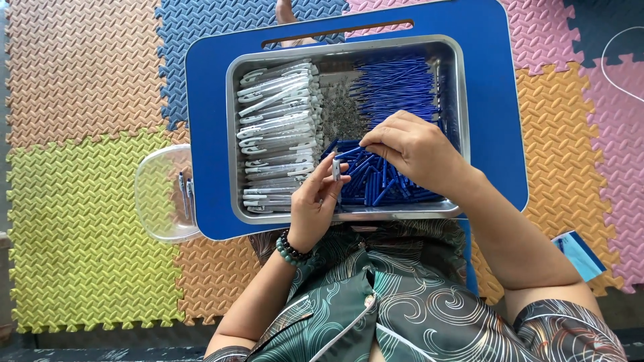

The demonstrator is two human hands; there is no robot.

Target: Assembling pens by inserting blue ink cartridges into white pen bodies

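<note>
Two bare hands work over a steel tray (231,134) that sits on a blue lap worktop (208,80), seen from the head camera. The left hand (315,201) has its fingers (327,179) narrowed around a small pale pen part (336,169), held upright just above the tray's near half. The right hand (412,149) reaches in from the right, its fingers (371,142) pinched close on a blue piece (349,153) at the top of the heap of short blue pieces (372,184). The two hands are near each other but apart.

Inside the tray, a stack of clear pen barrels (278,127) fills the left side, a grey pile of tiny parts (341,114) lies in the middle, and long blue refills (396,84) lie at the far right. A bead bracelet (292,249) circles the left wrist. A clear plastic tub (157,194) holding a few pens stands just left of the worktop on the coloured foam floor mats (80,134).
</note>
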